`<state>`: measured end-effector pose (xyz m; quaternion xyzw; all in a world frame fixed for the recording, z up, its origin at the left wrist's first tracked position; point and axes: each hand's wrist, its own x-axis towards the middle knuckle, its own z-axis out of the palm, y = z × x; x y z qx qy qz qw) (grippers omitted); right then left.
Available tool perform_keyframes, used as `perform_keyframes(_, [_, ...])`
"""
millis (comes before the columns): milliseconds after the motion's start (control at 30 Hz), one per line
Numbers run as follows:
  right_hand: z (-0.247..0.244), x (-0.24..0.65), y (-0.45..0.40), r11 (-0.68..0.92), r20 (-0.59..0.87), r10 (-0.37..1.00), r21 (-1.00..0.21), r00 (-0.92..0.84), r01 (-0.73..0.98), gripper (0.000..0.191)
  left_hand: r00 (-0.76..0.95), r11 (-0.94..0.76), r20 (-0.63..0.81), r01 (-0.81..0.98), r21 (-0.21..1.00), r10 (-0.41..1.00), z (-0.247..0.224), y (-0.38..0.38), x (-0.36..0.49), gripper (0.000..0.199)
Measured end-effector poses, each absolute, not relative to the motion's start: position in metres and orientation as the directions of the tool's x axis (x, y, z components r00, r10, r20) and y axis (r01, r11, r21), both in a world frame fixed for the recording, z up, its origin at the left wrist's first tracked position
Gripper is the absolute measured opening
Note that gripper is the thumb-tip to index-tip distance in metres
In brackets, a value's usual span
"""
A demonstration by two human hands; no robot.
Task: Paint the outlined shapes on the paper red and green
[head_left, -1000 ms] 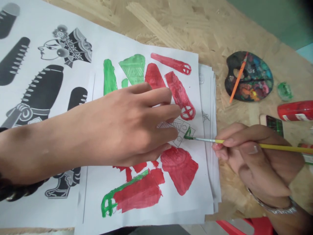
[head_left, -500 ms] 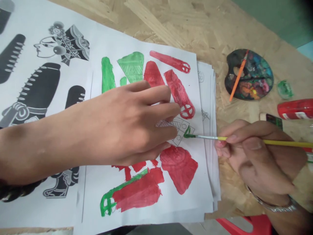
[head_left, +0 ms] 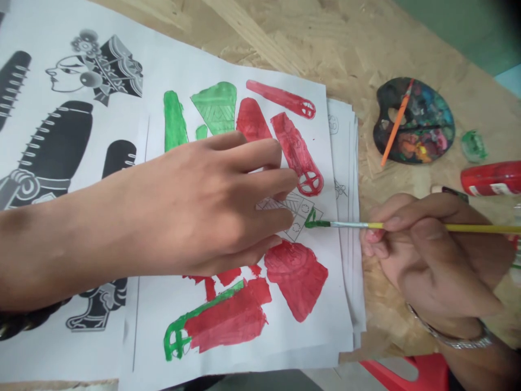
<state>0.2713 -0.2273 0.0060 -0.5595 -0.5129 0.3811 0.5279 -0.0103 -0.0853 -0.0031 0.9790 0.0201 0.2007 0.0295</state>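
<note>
My left hand (head_left: 228, 206) lies back-up across a sheet of paper (head_left: 301, 342), its fingers spread and slightly bent, covering part of the drawings. In my right hand (head_left: 435, 250) is a thin paintbrush (head_left: 411, 226) with a yellow handle, pinched between thumb and fingers. Its green-loaded bristles touch a small outlined, patterned shape (head_left: 299, 212) just beyond my left fingertips. Green strokes mark the end of that shape. Around it are red painted shapes (head_left: 297, 277) and green painted shapes (head_left: 215, 108).
A printed black-and-white figure sheet (head_left: 32, 347) lies at left. On the wooden table (head_left: 325, 43), a paint-covered palette (head_left: 439, 119) holds an orange stick (head_left: 396, 125). Nearby are a small green-stained container (head_left: 474, 146) and a red bottle (head_left: 492, 178). Something red (head_left: 427, 374) shows below.
My right hand has shifted slightly right and the brush lies more level, its tip still on the patterned shape. My left hand stays in place on the paper. The view has moved slightly.
</note>
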Motion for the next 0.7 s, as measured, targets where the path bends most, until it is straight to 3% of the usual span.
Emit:
perform_keyframes(200, [0.0048, 0.2709, -0.2264, 0.117, 0.148, 0.977, -0.974, 0.155, 0.195, 0.013, 0.924, -0.997, 0.380, 0.025, 0.077, 0.053, -0.0035, -0.0840, -0.0094, 0.048])
perform_keyframes(433, [0.0057, 0.2710, -0.2264, 0.093, 0.132, 0.962, -0.981, 0.240, 0.167, 0.012, 0.925, -0.998, 0.376, 0.028, 0.059, 0.048, -0.0032, -0.0851, -0.0094, 0.040])
perform_keyframes(700, [0.0032, 0.2707, -0.2246, 0.124, 0.170, 0.969, -0.962, 0.176, 0.244, 0.011, 0.923, -0.998, 0.381, 0.031, 0.056, 0.050, -0.0046, -0.0835, -0.0077, 0.043])
